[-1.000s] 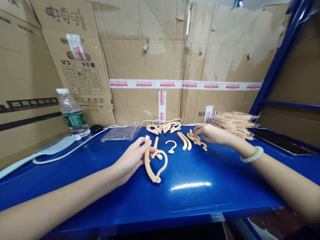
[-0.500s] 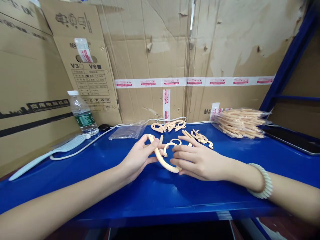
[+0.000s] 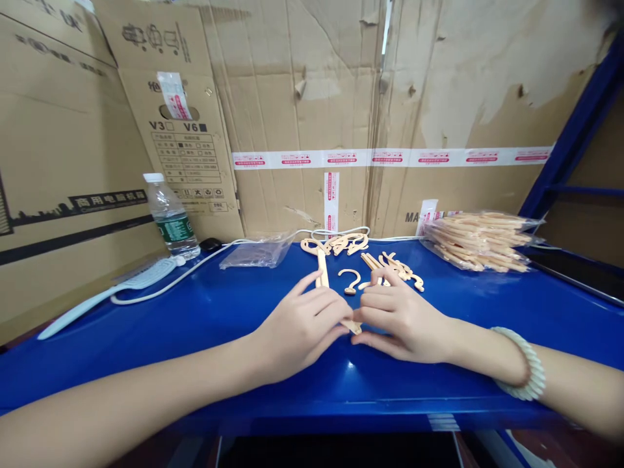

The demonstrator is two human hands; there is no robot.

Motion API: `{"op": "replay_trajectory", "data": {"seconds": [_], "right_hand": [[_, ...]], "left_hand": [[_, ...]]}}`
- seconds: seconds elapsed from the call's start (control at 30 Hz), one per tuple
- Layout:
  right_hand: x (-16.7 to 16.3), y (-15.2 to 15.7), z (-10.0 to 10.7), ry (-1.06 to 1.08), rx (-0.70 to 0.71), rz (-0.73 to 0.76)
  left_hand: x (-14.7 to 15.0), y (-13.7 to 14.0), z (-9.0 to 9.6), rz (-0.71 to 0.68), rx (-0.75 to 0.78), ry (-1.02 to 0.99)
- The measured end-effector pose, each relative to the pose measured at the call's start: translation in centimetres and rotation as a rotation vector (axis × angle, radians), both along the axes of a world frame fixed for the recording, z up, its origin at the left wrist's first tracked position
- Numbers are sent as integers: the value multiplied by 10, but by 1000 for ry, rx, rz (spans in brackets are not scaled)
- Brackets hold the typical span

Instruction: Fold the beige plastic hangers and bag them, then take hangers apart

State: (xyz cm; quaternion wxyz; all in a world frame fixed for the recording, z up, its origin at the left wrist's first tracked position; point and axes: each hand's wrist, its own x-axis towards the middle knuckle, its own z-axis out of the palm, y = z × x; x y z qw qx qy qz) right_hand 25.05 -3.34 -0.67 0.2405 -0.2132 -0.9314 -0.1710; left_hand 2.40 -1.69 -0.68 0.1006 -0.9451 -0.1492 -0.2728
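Over the near middle of the blue table, my left hand (image 3: pixel 302 328) is closed around a beige folding-hanger arm (image 3: pixel 351 325), one end of which pokes out toward the right. My right hand (image 3: pixel 404 322) pinches that end between thumb and fingers, and the fingertips of both hands nearly meet. Behind my left fingers rises a beige strip (image 3: pixel 322 268); I cannot tell whether it belongs to the held piece. A loose hanger hook (image 3: pixel 350 281) lies just beyond the hands. My left palm hides most of the held piece.
More beige hanger parts (image 3: pixel 346 244) lie at the back, with another cluster (image 3: pixel 397 265) to the right. A bagged stack of hanger parts (image 3: pixel 480 240), a clear bag (image 3: pixel 256 252), a water bottle (image 3: pixel 170 218), a hairbrush (image 3: pixel 117 292) and a white cable (image 3: pixel 146 299) surround them. Cardboard walls (image 3: pixel 302 110) stand behind.
My left hand has turned over, its back now facing up. The curved arm has swung from open view to mostly hidden under it. The camera view has shifted slightly left.
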Motion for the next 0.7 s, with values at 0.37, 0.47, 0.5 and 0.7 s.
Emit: {"op": "replay_trajectory", "data": {"seconds": [0.37,0.47,0.5,0.7], "right_hand": [[-3,-5,-2,30,81,34],[-4,-6,-1,82,-15,36],[-5,-6,-1,100,-44,36],[-6,-10,2,208,-221,57]], "left_hand": [[3,-1,-3,65,106,185],[3,-3,-1,48,123,174],[2,-4,0,39,126,162],[0,-2,3,-20,188,109]]}}
